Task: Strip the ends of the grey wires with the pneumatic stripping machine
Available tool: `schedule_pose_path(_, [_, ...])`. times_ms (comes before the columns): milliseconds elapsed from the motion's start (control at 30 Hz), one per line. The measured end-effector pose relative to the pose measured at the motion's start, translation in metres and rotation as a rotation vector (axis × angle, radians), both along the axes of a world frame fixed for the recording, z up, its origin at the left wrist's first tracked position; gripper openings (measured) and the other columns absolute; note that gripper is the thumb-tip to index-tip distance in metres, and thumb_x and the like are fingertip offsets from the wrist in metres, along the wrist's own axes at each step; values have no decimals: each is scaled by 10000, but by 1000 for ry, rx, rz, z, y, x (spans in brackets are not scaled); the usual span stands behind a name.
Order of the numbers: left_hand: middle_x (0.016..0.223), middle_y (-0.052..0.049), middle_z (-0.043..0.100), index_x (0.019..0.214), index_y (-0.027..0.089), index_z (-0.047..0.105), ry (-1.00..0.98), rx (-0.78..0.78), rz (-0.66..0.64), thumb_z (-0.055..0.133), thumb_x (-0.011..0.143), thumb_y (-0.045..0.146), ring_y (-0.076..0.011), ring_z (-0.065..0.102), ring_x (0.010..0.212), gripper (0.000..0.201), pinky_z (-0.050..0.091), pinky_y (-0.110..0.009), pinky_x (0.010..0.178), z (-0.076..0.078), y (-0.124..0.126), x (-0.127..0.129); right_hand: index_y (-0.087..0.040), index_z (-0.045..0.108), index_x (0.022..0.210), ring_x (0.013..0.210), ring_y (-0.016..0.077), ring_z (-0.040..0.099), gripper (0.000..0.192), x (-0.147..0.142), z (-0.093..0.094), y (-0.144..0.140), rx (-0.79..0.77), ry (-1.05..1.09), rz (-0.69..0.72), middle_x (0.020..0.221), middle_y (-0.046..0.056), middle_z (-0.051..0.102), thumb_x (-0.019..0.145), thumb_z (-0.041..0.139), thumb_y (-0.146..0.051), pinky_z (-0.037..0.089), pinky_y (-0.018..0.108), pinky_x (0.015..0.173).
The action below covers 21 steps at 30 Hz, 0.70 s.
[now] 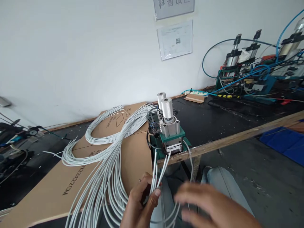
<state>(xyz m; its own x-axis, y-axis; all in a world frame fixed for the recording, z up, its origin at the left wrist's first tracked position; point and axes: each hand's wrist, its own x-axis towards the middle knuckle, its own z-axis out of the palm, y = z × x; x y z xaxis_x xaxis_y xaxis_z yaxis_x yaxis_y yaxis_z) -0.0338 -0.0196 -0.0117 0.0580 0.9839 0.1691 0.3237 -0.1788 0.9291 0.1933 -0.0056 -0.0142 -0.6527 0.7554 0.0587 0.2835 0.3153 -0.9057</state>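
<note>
My left hand point(143, 202) is closed around several white cables point(163, 171), whose ends point up toward the front of a small pneumatic machine point(171, 129). That machine has a green base and two knurled silver cylinders on top. To the right of the held cables, my right hand point(201, 202) is blurred by motion. Its fingers stretch left with a gap above the thumb, and I see nothing held in it. Lower parts of the cables curve below, behind the right hand. A large bundle of white cables point(114, 152) spreads over flat cardboard point(135, 155) to the left.
The machine stands at the front edge of a black workbench point(201, 123). More pneumatic machines point(234, 63) with blue hoses stand back right, near a power strip point(196, 93). Other equipment point(16, 148) sits at far left. My legs point(220, 180) are under the bench edge.
</note>
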Motion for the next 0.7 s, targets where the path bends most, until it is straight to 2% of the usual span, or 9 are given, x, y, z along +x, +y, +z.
schedule_pose_path(33, [740,-1,565,762,211,620,13,-2,-21,609,949,394,-156,531,670,261,429,-221,633,-2,1,-1,-341,709,1178,967,248,688,276,0,1,12,-49,131,-181,1149,70,704,994,537,-455,607,361,785])
schedule_pose_path(67, [728,5,545,749,210,610,26,-8,-46,604,953,389,-152,517,659,271,417,-220,626,-4,1,-1,-327,718,1168,950,243,682,303,-4,1,22,-99,302,-258,1113,78,698,996,519,-478,621,349,738])
schedule_pose_path(167, [725,13,508,767,203,626,34,-22,-72,617,940,401,-154,488,666,263,399,-222,632,-6,3,-3,-240,759,994,842,210,646,292,-31,-5,41,-211,721,-339,925,69,661,936,622,-491,617,288,593])
schedule_pose_path(267, [754,1,540,807,197,669,11,-35,-55,641,919,411,-162,508,697,244,414,-221,664,-6,4,-3,-189,749,863,692,147,569,271,-58,-12,42,-272,894,-419,734,21,584,884,709,-456,546,202,492])
schedule_pose_path(333, [770,-8,583,820,201,693,1,-25,-15,651,914,405,-173,551,729,229,439,-221,703,-4,3,-1,-179,729,844,666,125,548,278,-67,-14,37,-309,973,-449,753,19,593,891,706,-451,536,192,506])
schedule_pose_path(433, [801,-19,634,874,214,710,-18,41,124,634,925,415,-192,604,793,221,471,-227,762,0,1,3,-202,644,831,534,75,458,280,-69,-15,28,-418,1123,-404,789,-6,594,938,644,-461,444,165,421])
schedule_pose_path(533, [729,-3,602,854,207,678,-38,32,226,610,931,463,-162,560,676,276,460,-203,631,5,-1,7,-215,564,824,440,46,263,310,-66,-18,20,-562,1148,-260,642,-70,473,965,598,-489,266,145,373])
schedule_pose_path(600, [634,35,508,851,198,661,-56,-50,215,609,925,486,-129,448,558,302,391,-190,514,8,-1,8,-198,556,813,463,48,193,345,-63,-23,15,-614,1032,-160,593,-91,379,963,602,-505,197,150,406])
schedule_pose_path(700, [576,62,420,893,176,690,-43,-126,155,628,907,466,-114,356,518,297,327,-191,466,13,-1,12,-179,558,807,508,61,194,372,-61,-33,11,-637,873,-59,600,-86,332,963,597,-515,139,173,435])
